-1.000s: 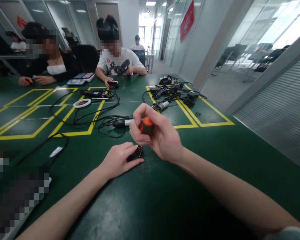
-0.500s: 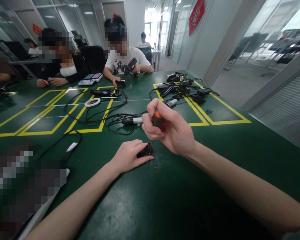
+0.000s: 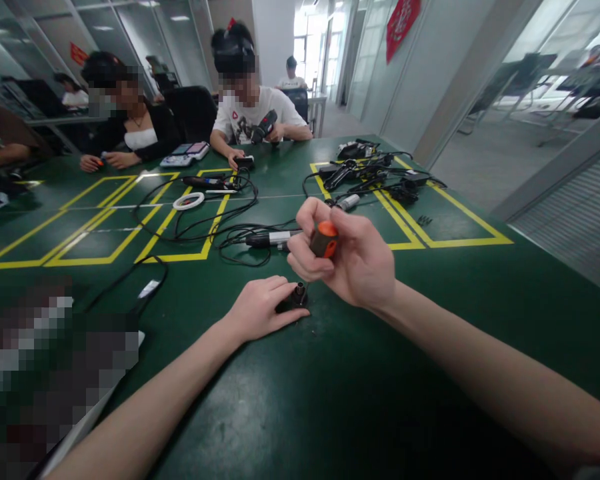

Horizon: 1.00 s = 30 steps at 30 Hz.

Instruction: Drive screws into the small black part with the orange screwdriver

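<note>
My left hand (image 3: pixel 261 308) rests on the green table and is closed around a small black part (image 3: pixel 298 297) with a round metal collar standing up from it. Most of that part is hidden under my fingers. Above and to the right, my right hand (image 3: pixel 357 257) grips a screwdriver (image 3: pixel 325 240) by its orange and dark handle. The thin shaft points down towards the black part; whether its tip touches cannot be made out.
Beyond my hands lie a black and silver tool with a cable (image 3: pixel 275 239), a white ring (image 3: pixel 189 201) and a tangle of black cables and devices (image 3: pixel 370 175). Yellow tape (image 3: pixel 180 257) marks the table (image 3: pixel 260 413). Across sits a person (image 3: pixel 260 107) holding a power drill (image 3: pixel 265 127).
The screwdriver's handle has turned and tilted in my right hand, so more of its orange end shows. My left hand keeps its hold on the black part. The whole view has shifted slightly.
</note>
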Each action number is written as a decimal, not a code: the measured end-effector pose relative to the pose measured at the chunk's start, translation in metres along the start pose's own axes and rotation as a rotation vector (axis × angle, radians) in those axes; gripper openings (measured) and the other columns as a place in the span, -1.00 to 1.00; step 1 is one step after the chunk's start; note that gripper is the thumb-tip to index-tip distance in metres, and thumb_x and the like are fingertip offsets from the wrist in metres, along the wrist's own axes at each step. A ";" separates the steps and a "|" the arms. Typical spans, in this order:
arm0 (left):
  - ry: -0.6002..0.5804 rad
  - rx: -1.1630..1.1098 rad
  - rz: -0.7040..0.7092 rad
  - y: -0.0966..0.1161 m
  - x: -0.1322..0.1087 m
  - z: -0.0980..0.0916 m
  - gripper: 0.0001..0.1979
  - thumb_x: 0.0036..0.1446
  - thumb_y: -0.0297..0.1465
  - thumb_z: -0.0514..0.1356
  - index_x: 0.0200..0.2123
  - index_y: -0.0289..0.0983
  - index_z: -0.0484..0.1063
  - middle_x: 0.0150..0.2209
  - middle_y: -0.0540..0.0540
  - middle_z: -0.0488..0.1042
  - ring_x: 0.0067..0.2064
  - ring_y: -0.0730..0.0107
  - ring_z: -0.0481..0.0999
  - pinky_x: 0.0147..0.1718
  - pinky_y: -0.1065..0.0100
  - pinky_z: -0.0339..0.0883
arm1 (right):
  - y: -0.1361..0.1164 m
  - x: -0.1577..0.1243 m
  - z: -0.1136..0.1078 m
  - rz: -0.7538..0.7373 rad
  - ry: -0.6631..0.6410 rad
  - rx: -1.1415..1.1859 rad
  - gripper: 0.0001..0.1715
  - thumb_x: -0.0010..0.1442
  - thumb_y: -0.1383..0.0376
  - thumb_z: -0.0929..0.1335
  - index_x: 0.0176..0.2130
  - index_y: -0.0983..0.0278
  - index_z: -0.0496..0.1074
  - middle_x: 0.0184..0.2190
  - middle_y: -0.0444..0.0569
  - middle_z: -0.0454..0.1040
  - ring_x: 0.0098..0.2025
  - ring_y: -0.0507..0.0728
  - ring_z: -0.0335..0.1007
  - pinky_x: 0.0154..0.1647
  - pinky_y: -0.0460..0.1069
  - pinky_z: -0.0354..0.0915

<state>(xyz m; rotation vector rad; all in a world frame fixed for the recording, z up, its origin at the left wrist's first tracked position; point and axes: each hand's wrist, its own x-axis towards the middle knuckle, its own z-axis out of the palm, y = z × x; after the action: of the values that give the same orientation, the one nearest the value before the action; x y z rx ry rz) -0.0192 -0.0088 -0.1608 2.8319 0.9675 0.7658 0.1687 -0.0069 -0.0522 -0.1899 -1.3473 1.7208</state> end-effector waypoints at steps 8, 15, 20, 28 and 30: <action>0.004 0.006 0.009 0.001 -0.002 -0.002 -0.63 0.43 -0.10 0.13 -0.12 -0.30 0.53 -0.30 -0.11 0.60 -0.29 0.30 0.61 -0.31 0.33 0.43 | 0.001 0.005 0.000 0.039 0.003 -0.063 -0.41 0.40 -0.13 0.32 -0.44 0.23 0.26 -0.59 -0.24 0.18 -0.62 -0.07 0.02 -0.63 -0.13 0.00; -0.008 -0.002 -0.010 0.000 0.000 -0.001 -0.63 0.44 -0.12 0.10 -0.11 -0.30 0.54 -0.29 -0.12 0.60 -0.29 0.30 0.60 -0.29 0.32 0.46 | 0.002 0.000 0.000 -0.014 -0.023 -0.001 -0.59 0.39 0.00 0.37 -0.32 0.20 0.23 -0.60 -0.32 0.17 -0.65 -0.09 -0.05 -0.63 -0.16 -0.06; 0.020 0.003 0.012 0.002 0.001 -0.003 -0.62 0.48 -0.15 0.06 -0.09 -0.30 0.54 -0.31 -0.11 0.59 -0.30 0.31 0.60 -0.31 0.34 0.44 | 0.000 0.004 0.002 -0.033 -0.008 -0.081 -0.55 0.39 -0.01 0.38 -0.36 0.26 0.33 -0.53 -0.22 0.30 -0.56 -0.04 0.22 -0.54 -0.11 0.15; -0.017 -0.008 -0.019 0.003 0.000 0.000 -0.62 0.44 -0.12 0.09 -0.15 -0.30 0.53 -0.31 -0.12 0.59 -0.31 0.28 0.59 -0.33 0.32 0.44 | 0.002 -0.001 0.006 -0.018 0.048 -0.001 -0.55 0.41 -0.01 0.33 -0.38 0.20 0.21 -0.67 -0.35 0.04 -0.64 -0.07 -0.22 -0.62 -0.13 -0.17; -0.005 -0.008 -0.015 0.003 0.000 0.001 -0.63 0.43 -0.11 0.11 -0.10 -0.29 0.53 -0.28 -0.12 0.61 -0.27 0.28 0.62 -0.29 0.31 0.47 | 0.004 -0.002 0.005 -0.034 0.038 -0.019 -0.61 0.40 0.05 0.36 -0.34 0.19 0.20 -0.63 -0.33 0.16 -0.63 -0.07 -0.12 -0.61 -0.14 -0.12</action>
<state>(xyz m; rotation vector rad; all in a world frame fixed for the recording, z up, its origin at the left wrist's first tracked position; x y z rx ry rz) -0.0170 -0.0112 -0.1609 2.8151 0.9819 0.7592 0.1647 -0.0123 -0.0543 -0.2084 -1.3331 1.6688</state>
